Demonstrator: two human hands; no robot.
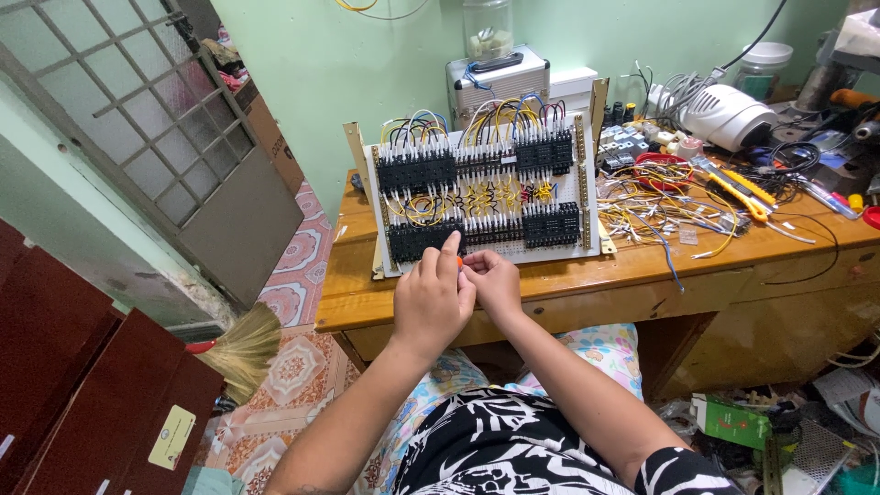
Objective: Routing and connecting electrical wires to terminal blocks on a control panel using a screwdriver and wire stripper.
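Bare forearms, no sleeves below the elbows. Left hand and right hand ungloved, without visible rings. Worn: black-and-white patterned top, short-sleeved, over pastel floral trousers.

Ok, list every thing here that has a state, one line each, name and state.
Left hand: closed around a small orange-tipped tool, index finger raised.
Right hand: fingertips meeting the left hand at the tool.
Wiring panel: propped upright on the desk, wires looped between black terminal blocks.
Glass jar: lid on, standing on a metal case.
Metal case: shut.
Broom: lying on the floor.
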